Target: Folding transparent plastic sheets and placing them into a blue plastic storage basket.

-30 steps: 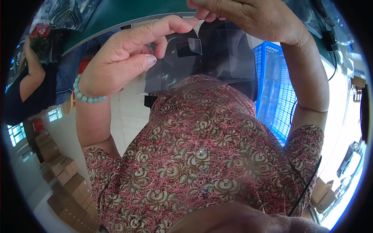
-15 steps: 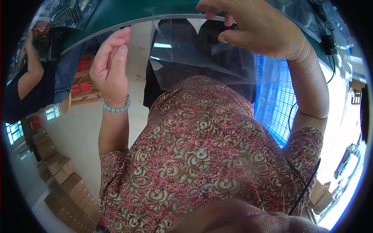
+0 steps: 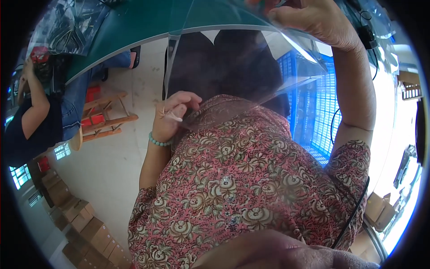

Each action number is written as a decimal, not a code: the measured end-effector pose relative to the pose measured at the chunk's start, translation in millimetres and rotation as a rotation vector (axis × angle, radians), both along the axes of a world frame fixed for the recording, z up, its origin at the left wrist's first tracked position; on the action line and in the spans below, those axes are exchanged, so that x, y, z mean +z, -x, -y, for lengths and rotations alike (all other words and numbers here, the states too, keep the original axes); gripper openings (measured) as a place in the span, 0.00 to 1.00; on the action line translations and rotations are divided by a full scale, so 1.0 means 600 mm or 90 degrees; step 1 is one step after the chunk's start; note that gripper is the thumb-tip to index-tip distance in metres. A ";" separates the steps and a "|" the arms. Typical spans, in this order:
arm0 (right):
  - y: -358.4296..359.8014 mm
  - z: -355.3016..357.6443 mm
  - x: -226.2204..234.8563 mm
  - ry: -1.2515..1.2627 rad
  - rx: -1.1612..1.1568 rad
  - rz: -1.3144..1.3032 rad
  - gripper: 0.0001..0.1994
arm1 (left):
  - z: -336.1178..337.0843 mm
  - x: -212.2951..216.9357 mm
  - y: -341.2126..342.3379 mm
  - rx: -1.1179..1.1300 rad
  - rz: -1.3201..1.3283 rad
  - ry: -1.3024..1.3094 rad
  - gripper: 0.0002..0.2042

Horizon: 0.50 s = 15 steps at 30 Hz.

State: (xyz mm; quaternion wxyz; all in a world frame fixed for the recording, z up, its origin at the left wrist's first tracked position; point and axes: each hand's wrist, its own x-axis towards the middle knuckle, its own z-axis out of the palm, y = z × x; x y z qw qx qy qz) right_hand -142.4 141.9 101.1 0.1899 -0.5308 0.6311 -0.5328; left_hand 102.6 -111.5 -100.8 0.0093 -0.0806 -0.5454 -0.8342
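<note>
A clear plastic bag or sheet [image 3: 293, 85] spreads over my lap, with bright glare along its folds. At its lower left edge my left hand [image 3: 172, 117], with a pale green bead bracelet on the wrist, has curled fingers closed on the plastic. My right hand [image 3: 309, 20] is higher, over the table edge at the upper right, its thumb bent against the plastic's top part. The fingertips there are blurred and partly cut off by the picture's upper edge. A small reddish and green blur [image 3: 262, 5] shows beside them; I cannot make out what it is.
The green table [image 3: 134, 24] bears clear plastic packs with dark contents [image 3: 71, 33] at left. A blue plastic crate [image 3: 313, 107] stands right of my lap. Another person [image 3: 33, 116] sits at left by a wooden stool [image 3: 105, 116]. Cardboard boxes [image 3: 85, 215] are stacked lower left.
My left hand has come right and down and closed on the plastic. My right hand has moved slightly right and up. The plastic is now spread wider and lifted above my lap.
</note>
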 end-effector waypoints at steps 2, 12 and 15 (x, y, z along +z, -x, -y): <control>-0.014 -0.003 0.011 -0.114 -0.143 0.124 0.33 | -0.008 0.012 0.013 -0.096 -0.074 -0.185 0.11; -0.069 -0.005 0.029 -0.109 -0.139 0.058 0.32 | -0.113 0.138 0.162 -0.270 -0.058 -0.183 0.36; -0.077 -0.010 0.039 -0.063 -0.161 0.031 0.33 | -0.122 0.133 0.165 -0.184 -0.137 -0.079 0.30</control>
